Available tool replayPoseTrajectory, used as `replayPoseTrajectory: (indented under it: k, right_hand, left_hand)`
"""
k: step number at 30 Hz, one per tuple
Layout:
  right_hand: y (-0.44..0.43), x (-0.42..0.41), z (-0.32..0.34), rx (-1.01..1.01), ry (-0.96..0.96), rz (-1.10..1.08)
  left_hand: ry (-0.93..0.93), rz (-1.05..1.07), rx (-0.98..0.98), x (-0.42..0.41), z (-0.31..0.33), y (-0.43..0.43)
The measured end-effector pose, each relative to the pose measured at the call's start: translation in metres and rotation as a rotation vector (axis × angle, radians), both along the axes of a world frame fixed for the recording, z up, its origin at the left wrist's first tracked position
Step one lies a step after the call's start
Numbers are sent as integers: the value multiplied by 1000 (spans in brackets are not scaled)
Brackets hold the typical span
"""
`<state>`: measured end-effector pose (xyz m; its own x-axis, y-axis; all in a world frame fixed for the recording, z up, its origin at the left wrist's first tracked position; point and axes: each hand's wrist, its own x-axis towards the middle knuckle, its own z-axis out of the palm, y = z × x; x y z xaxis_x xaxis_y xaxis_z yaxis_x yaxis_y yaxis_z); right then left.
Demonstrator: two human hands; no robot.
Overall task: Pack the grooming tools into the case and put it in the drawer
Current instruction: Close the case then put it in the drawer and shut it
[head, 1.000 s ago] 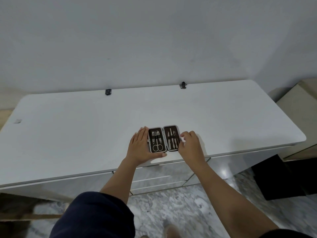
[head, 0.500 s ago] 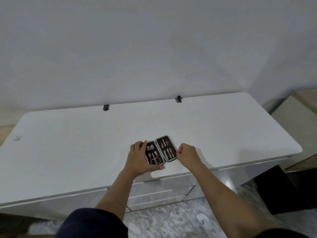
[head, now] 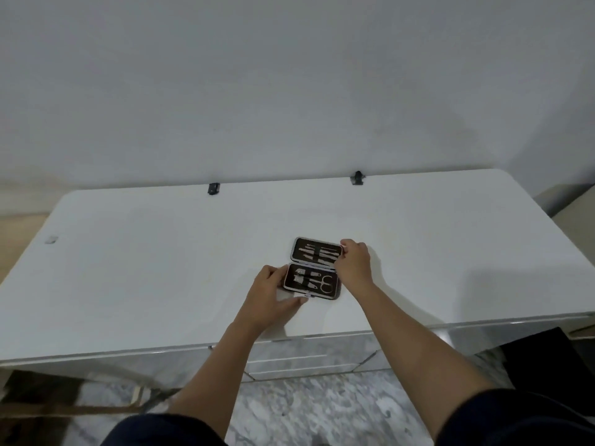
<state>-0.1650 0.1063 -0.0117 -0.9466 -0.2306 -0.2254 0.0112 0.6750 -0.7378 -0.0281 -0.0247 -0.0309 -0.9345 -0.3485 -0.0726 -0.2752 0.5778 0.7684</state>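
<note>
A white table [head: 161, 268] stands against a plain pale wall, with marbled floor along the bottom of the frame. The grooming case [head: 314, 268] lies open just right of the frame's middle, near the table's front edge, its two dark-lined halves stacked one above the other. Small metal tools sit strapped in both halves; a pair of scissors [head: 325, 283] shows in the lower half, while the rest are too small and blurred to name. The case's right edge is partly hidden behind the right hand [head: 353, 263], and the drawer fronts under the table are only dimly seen.

Half a second ago the halves lay side by side, tilted; now the case is turned so the hinge runs across the frame.

The left hand [head: 269, 296] rests on the table at the lower half's left end, fingers loosely curved against it and thumb stretched along its front edge. The right hand's fingers are drawn together at the upper half's right end, pinching its rim.

Two small black clips [head: 213, 188] sit at the table's back edge.
</note>
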Motion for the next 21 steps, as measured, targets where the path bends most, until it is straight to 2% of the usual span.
replayPoseTrajectory:
  k: [7,11,15,21]
  right_hand:
    - [-12,-16,-1,11,-34,66]
    - [-11,-17,4,-48,-27,52]
    - [-1,-12,15,-132,52,66]
    - [21,16,15,-166,243,215]
  left_hand:
    - [-47,18,60,-9,3,-5]
    - [-74,21,69,-13,2,-7]
    - [-88,6,69,-16,2,-9]
    - [-94,33,99,-21,4,-8]
